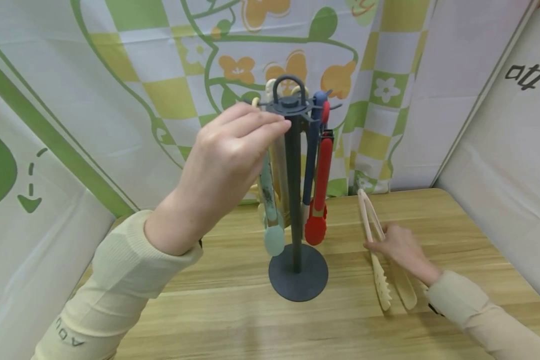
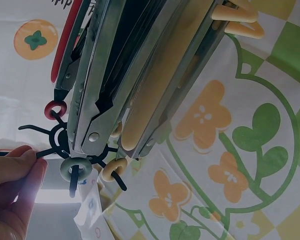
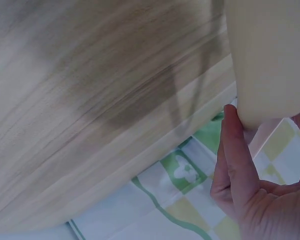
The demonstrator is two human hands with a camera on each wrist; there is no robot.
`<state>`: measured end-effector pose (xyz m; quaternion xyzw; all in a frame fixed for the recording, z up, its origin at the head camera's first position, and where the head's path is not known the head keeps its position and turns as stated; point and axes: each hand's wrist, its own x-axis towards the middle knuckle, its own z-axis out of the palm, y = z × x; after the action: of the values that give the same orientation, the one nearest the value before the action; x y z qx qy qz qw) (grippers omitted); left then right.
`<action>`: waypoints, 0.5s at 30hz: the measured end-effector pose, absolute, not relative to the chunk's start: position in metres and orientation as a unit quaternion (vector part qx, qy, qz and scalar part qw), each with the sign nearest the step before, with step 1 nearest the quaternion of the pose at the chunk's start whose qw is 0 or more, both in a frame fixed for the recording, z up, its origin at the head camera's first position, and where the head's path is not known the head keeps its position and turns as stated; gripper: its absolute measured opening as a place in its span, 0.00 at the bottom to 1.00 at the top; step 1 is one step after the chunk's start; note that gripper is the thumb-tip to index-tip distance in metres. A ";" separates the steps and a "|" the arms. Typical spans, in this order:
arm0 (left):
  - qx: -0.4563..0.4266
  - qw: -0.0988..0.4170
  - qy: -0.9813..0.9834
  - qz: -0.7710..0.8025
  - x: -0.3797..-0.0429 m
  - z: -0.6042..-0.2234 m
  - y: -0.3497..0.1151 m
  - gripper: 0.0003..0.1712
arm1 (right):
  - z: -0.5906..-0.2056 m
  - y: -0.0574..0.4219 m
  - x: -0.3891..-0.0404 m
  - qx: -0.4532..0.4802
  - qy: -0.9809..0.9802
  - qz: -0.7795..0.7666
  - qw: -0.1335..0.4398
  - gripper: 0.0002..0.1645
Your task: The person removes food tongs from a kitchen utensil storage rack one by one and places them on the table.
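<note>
A black hanging stand (image 1: 293, 190) stands upright on the table, topped by a loop and several hooks. My left hand (image 1: 234, 145) is at its top; in the left wrist view its thumb and finger pinch one black hook (image 2: 44, 151). Red tongs (image 1: 322, 170), navy tongs (image 1: 312, 150) and mint green tongs (image 1: 274, 241) hang from the hooks, with cream-handled tongs (image 2: 165, 65) behind. My right hand (image 1: 402, 250) holds cream tongs (image 1: 380, 281) around their arms, to the right of the stand. Their arms are spread apart, and the palm side is partly hidden.
The stand's round base (image 1: 298, 287) rests on the wood-grain table (image 1: 216, 320). A patterned curtain (image 1: 157, 100) hangs behind the table, and a white wall panel (image 1: 513, 165) rises on the right.
</note>
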<state>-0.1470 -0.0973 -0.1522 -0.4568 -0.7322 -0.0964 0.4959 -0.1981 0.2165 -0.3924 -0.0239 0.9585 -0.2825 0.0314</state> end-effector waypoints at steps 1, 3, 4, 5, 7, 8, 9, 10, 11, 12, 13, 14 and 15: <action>-0.457 0.495 -0.733 -0.096 -0.147 -0.152 -0.097 0.16 | -0.393 0.217 -0.198 -0.023 0.959 -0.282 0.034 0.22; -0.456 0.495 -0.734 -0.094 -0.147 -0.152 -0.097 0.16 | -0.395 0.217 -0.199 -0.021 0.959 -0.278 0.039 0.22; -0.456 0.494 -0.734 -0.094 -0.147 -0.152 -0.097 0.16 | -0.396 0.217 -0.199 -0.020 0.960 -0.275 0.039 0.22; -0.456 0.494 -0.734 -0.094 -0.147 -0.152 -0.098 0.16 | -0.396 0.217 -0.199 -0.017 0.962 -0.271 0.041 0.23; -0.457 0.493 -0.734 -0.096 -0.147 -0.152 -0.098 0.16 | -0.398 0.217 -0.199 -0.012 0.962 -0.267 0.046 0.24; -0.457 0.493 -0.734 -0.097 -0.147 -0.152 -0.098 0.16 | -0.398 0.217 -0.199 -0.010 0.964 -0.263 0.048 0.24; -0.458 0.493 -0.734 -0.098 -0.147 -0.152 -0.098 0.16 | -0.399 0.216 -0.199 -0.008 0.964 -0.261 0.050 0.24; -0.458 0.493 -0.733 -0.099 -0.147 -0.152 -0.098 0.16 | -0.400 0.216 -0.199 -0.006 0.964 -0.260 0.052 0.24; -0.458 0.493 -0.733 -0.100 -0.147 -0.152 -0.098 0.15 | -0.402 0.217 -0.200 -0.006 0.964 -0.260 0.054 0.24; -0.458 0.493 -0.732 -0.100 -0.147 -0.152 -0.098 0.15 | -0.403 0.217 -0.200 -0.005 0.964 -0.261 0.056 0.24; -0.458 0.494 -0.732 -0.100 -0.147 -0.152 -0.098 0.15 | -0.403 0.217 -0.201 -0.004 0.964 -0.261 0.058 0.24; -0.458 0.494 -0.732 -0.100 -0.147 -0.152 -0.098 0.15 | -0.404 0.217 -0.201 -0.004 0.963 -0.263 0.059 0.24; -0.458 0.494 -0.732 -0.100 -0.147 -0.152 -0.098 0.15 | -0.405 0.217 -0.202 -0.004 0.962 -0.265 0.061 0.24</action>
<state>-0.1473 -0.0976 -0.1520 -0.4580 -0.7322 -0.1004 0.4939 -0.2018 0.2168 -0.4050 -0.0040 0.9623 -0.2652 0.0607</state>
